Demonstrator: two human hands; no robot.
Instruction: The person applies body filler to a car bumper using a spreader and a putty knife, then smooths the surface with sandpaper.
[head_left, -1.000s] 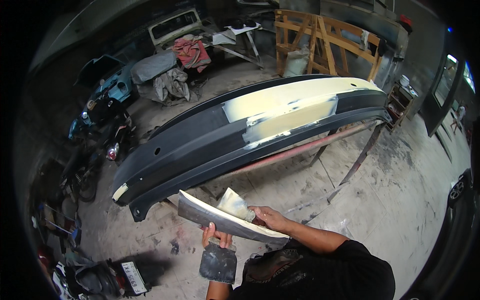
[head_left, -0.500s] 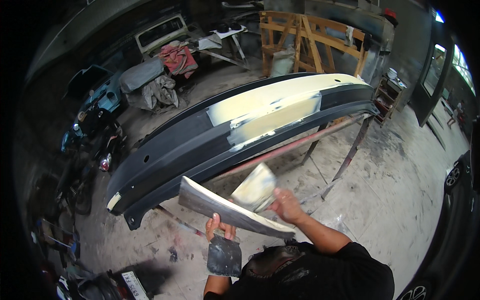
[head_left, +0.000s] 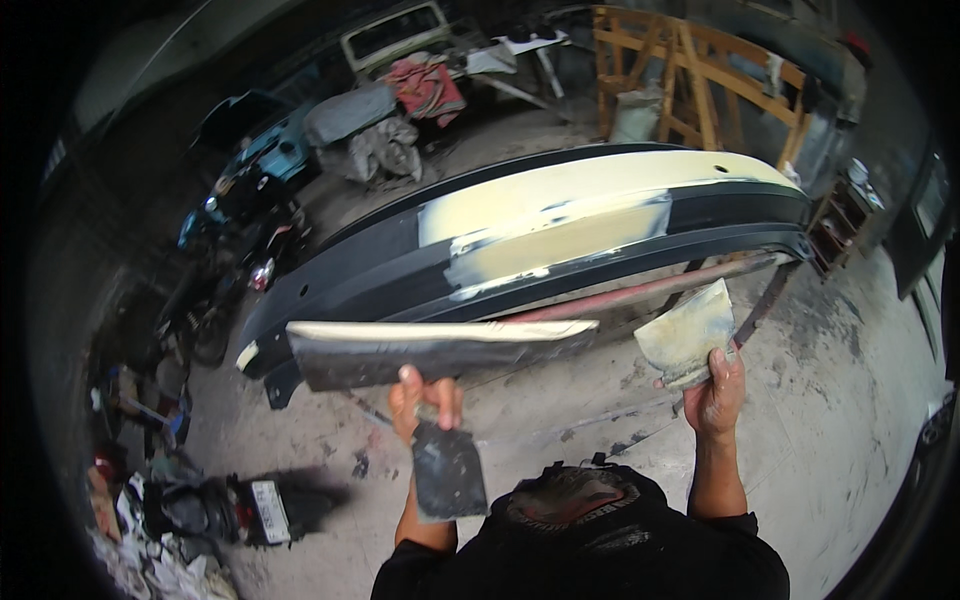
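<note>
A: How are the hands occupied?

B: By the left hand (head_left: 428, 398), a long dark board (head_left: 390, 364) is gripped at its lower edge. Cream paste (head_left: 440, 331) is borne along the board's upper edge. A dark squarish plate (head_left: 450, 475) is seen just below the same fingers; how it is held cannot be told.

A: And the right hand (head_left: 718, 385)?

B: There, a pale, smeared spreader (head_left: 688, 325) is gripped at its lower end, with its broad edge turned upward. It is kept well apart from the board.

A: What is found beyond them?

B: A long dark bumper (head_left: 350, 258) is laid across a stand with a reddish bar (head_left: 640, 292). Its middle and right part are covered with cream patches (head_left: 570, 215).

A: And farther out?

B: A red cloth (head_left: 425, 88) is draped behind the bumper, and a wooden frame (head_left: 705, 70) is stood upright to its right. At lower left, a motorcycle (head_left: 205, 510) is parked on the stained floor (head_left: 600, 430).
</note>
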